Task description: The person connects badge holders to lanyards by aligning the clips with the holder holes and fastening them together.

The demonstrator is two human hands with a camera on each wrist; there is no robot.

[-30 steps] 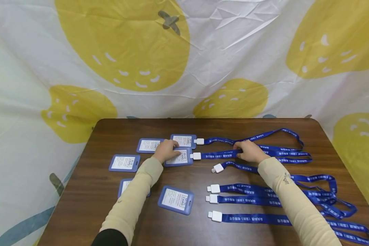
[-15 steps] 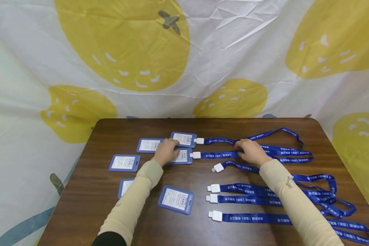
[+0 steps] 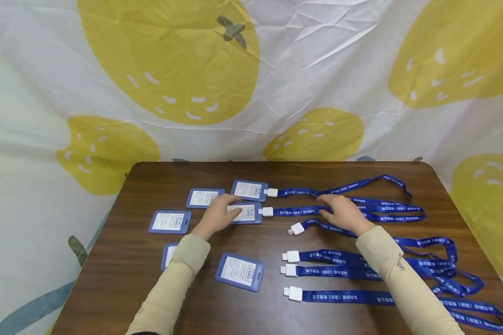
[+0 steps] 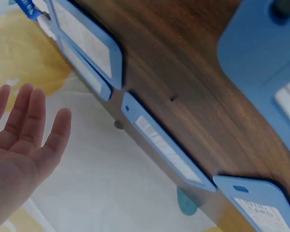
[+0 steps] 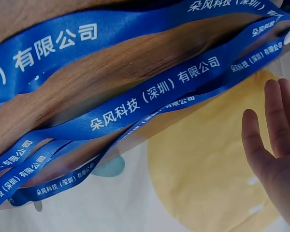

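Observation:
My left hand (image 3: 215,215), its fingers loosely extended, hovers at the left edge of a blue ID card holder (image 3: 249,213). That holder meets the white clip (image 3: 267,211) of a blue lanyard (image 3: 295,211). Just beyond it, a second card holder (image 3: 248,190) meets the white clip (image 3: 272,192) of another lanyard (image 3: 299,191). Over these two straps is my right hand (image 3: 343,211), fingers relaxed. Both wrist views show the hands raised with nothing in them: the left palm (image 4: 24,150) and the right palm (image 5: 280,169).
Several loose card holders lie on the left, including one (image 3: 240,272) near the middle, one (image 3: 169,222) farther left and one (image 3: 201,198) behind. Part of another (image 3: 169,256) is hidden by the left sleeve. Several lanyards (image 3: 348,297) stretch across the right of the brown table (image 3: 243,316).
The far card holder has shifted slightly away. My left hand has drawn back to the left off the near holder, its fingers spreading. My right fingers have loosened from the strap.

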